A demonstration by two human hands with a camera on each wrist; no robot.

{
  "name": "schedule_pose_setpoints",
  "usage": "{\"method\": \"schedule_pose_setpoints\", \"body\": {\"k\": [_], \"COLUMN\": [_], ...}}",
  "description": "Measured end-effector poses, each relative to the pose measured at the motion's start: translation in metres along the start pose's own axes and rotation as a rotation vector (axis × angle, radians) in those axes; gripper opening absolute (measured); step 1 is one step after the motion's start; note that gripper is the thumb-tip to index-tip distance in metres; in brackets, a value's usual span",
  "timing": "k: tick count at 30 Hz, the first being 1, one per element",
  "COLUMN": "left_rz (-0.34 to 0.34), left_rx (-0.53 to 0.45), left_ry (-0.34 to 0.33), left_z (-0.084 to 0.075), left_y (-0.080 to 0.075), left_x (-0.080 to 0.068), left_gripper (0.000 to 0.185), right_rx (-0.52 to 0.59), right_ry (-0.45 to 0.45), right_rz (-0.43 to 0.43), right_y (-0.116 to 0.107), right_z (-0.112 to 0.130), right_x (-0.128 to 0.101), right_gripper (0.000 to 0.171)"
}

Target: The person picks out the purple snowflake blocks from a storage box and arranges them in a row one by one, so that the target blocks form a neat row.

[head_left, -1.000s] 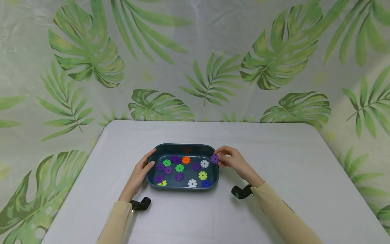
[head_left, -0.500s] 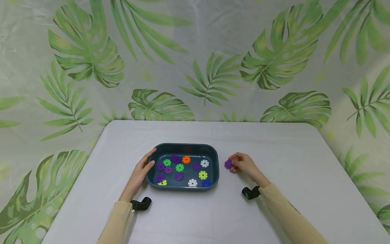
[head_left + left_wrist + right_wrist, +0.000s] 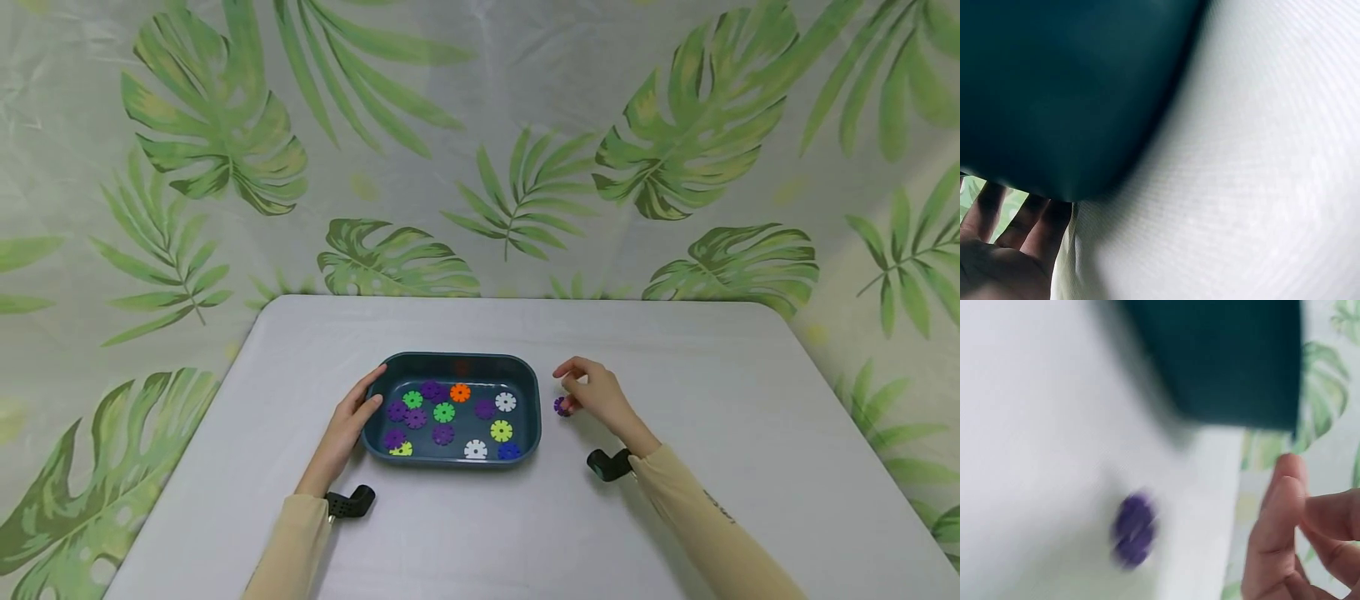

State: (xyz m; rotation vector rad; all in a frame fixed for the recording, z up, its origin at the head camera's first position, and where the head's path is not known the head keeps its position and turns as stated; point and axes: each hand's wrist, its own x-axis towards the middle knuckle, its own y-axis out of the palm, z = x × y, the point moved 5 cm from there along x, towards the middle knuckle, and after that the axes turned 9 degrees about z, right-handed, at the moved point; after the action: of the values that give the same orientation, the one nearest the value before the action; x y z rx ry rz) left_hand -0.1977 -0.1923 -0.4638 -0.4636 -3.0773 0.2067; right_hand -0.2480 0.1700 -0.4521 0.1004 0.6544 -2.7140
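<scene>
In the head view my left hand (image 3: 342,429) holds the left end of a dark teal tray (image 3: 450,463), thumb at the rim. Its fingers (image 3: 1038,228) reach the tray's wall in the left wrist view. Right of the tray, my right hand (image 3: 600,398) is over the table with a purple notched building disc (image 3: 560,407) below its fingers. The right wrist view shows this disc (image 3: 1134,530), blurred, apart from the fingers (image 3: 1272,525); nothing is between them. Inside the tray lie several similar discs, including an orange disc (image 3: 460,392), a white disc (image 3: 476,450) and a green disc (image 3: 444,412).
The white-covered table (image 3: 675,375) extends to both sides of the tray. Behind it hangs a leaf-patterned cloth (image 3: 525,100). A black wrist camera (image 3: 351,502) sits on the left wrist, and another black camera (image 3: 609,465) on the right.
My right hand has carried the purple disc from the tray's right rim out to the table on the right, and its fingers have let go of it. The left hand stays at the tray.
</scene>
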Motion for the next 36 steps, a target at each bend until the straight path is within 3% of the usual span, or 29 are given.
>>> {"method": "schedule_pose_setpoints", "body": {"k": [7,11,18,26,36], "left_rz": [-0.004,-0.002,-0.002,-0.005,-0.008], "left_rx": [-0.007,-0.01,-0.012,-0.018,-0.022], "left_ry": [0.003,0.008,0.01,0.008,0.007], "left_z": [0.0,0.0,0.001,0.002,0.003], "left_y": [0.0,0.0,0.001,0.0,-0.001], "left_x": [0.0,0.0,0.0,0.001,0.0], "left_gripper": [0.047,0.048,0.047,0.047,0.047], "right_rx": [0.164,0.197,0.133,0.109,-0.011], "right_ry": [-0.104,-0.074,0.01,0.136,0.109], "right_rz": [0.113,0.218,0.345,0.373,0.362], "right_y": [0.028,0.054,0.089,0.104,0.112], "right_z": [0.041,0.049,0.051,0.043,0.041], "right_x": [0.002,0.008,0.019,0.026,0.026], "right_gripper": [0.021,0.024,0.028,0.03,0.027]}}
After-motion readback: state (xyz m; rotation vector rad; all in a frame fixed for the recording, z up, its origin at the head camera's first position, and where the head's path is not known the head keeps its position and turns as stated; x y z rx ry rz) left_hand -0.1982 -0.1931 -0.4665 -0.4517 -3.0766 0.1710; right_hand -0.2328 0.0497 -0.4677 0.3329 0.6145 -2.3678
